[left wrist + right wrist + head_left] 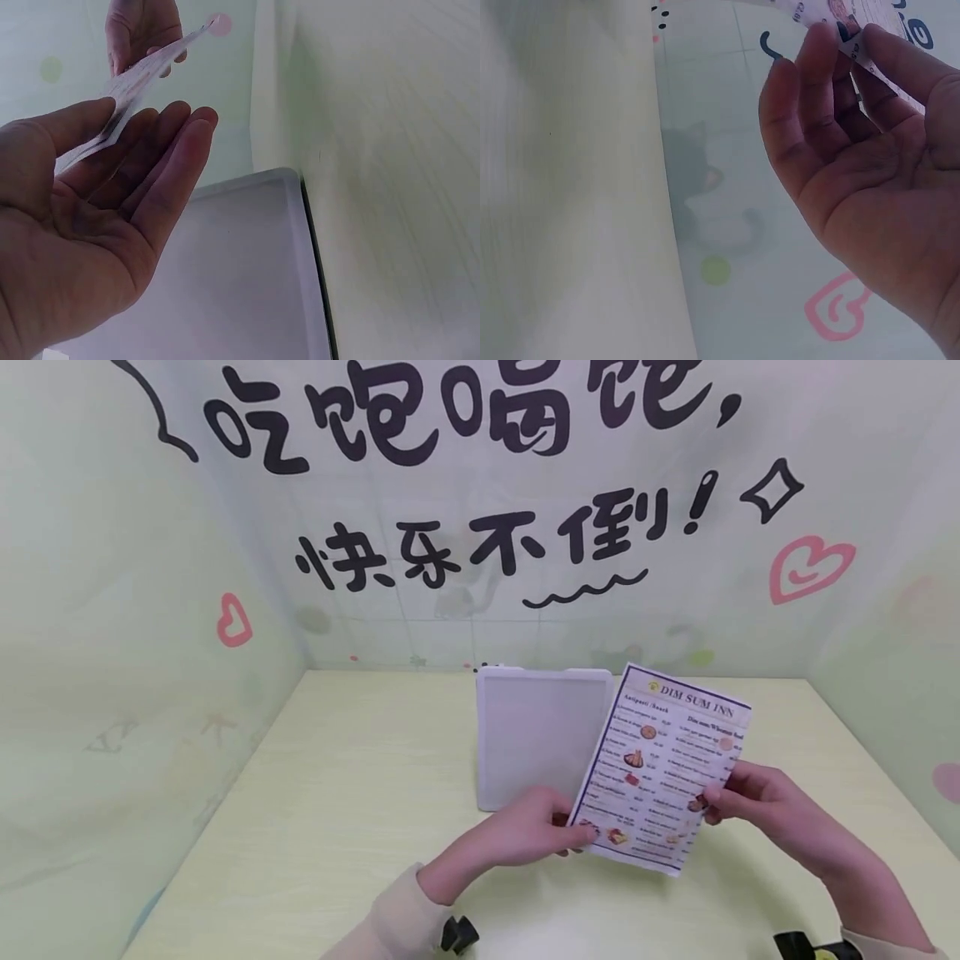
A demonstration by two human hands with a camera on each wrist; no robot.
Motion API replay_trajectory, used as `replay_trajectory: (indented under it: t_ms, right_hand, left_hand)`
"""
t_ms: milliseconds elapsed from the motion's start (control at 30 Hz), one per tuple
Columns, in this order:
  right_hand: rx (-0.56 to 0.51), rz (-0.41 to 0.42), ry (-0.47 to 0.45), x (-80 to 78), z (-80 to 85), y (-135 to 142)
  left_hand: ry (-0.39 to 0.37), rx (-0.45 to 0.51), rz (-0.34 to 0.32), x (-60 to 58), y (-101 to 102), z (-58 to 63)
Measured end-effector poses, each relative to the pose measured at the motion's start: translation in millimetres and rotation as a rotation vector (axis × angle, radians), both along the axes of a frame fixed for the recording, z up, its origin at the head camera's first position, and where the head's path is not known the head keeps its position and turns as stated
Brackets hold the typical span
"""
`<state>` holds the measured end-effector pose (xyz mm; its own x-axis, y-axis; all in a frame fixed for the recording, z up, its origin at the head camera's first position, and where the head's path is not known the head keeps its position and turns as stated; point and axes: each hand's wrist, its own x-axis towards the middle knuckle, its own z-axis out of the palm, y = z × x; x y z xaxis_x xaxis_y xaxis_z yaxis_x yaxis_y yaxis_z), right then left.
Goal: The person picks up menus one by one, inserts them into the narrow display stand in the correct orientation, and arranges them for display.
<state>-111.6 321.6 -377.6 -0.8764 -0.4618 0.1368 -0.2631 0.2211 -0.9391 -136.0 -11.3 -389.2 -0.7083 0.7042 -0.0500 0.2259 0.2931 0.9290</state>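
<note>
A printed paper menu (pixel 660 768) headed "DIM SUM INN" is held up, tilted, between the two hands. My left hand (pixel 528 828) pinches its lower left corner, thumb on the printed face and fingers behind. On the right edge, my right hand (pixel 772 806) pinches the sheet between thumb and fingers. Behind the menu stands a pale framed panel (pixel 543 735), upright on the table; the menu overlaps its right side in the head view. From the left wrist the menu (pixel 135 82) appears nearly edge-on, and from the right wrist only one corner of the menu (pixel 847 19) shows.
The pale wood-grain table (pixel 360 793) ends at a printed cloth backdrop (pixel 465 635) with large black lettering. Cloth side walls (pixel 150 635) with hearts and dots enclose it left and right.
</note>
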Motion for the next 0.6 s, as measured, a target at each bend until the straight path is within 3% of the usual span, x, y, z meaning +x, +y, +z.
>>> replay_trajectory:
  t_ms: [333,600]
  right_hand:
    - [-0.022,0.105,-0.018,0.8,0.9,-23.8]
    - [-0.079,0.212,-0.07,0.4,-5.9,-44.3]
  left_hand:
    - [0.16,-0.027,0.131,8.0,-34.4,16.5]
    - [0.294,-0.024,0.196,5.6,-58.7,27.5]
